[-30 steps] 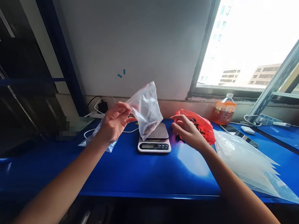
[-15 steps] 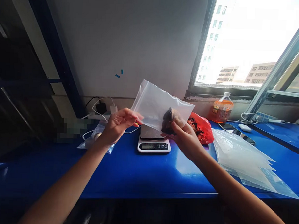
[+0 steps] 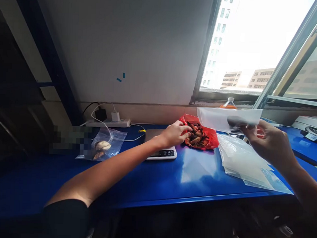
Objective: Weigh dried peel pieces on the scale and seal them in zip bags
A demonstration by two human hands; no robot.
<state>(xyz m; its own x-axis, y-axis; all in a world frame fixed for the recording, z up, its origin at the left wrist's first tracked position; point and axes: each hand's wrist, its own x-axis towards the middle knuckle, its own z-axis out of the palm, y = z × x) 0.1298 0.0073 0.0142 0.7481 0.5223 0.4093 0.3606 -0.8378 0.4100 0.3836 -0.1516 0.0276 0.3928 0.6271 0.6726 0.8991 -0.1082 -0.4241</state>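
Note:
My left hand [image 3: 175, 134] reaches over the scale to the left rim of a red plastic bag [image 3: 213, 141], fingers apart and nothing visible in them. Inside that bag lie dark brown, curled dried pieces [image 3: 196, 136], possibly dried mushroom. On the right, my right hand [image 3: 269, 140] is closed on a clear zip bag [image 3: 213, 117], held up sideways above the table. A dark piece [image 3: 235, 121] shows through its plastic near my fingers. The white kitchen scale [image 3: 172, 157] stands beneath my left forearm, which partly covers its display.
Several flat clear bags [image 3: 240, 156] lie fanned out on the blue table [image 3: 156, 188]. At left, another clear bag [image 3: 116, 138] holds pale and brown pieces beside a power strip [image 3: 124, 123] with cables. An orange drink bottle [image 3: 229, 102] stands by the window, mostly hidden.
My left hand has left the zip bag's opening and moved right to the red bag. My right hand has carried the zip bag right, away from the scale. The view has shifted slightly right.

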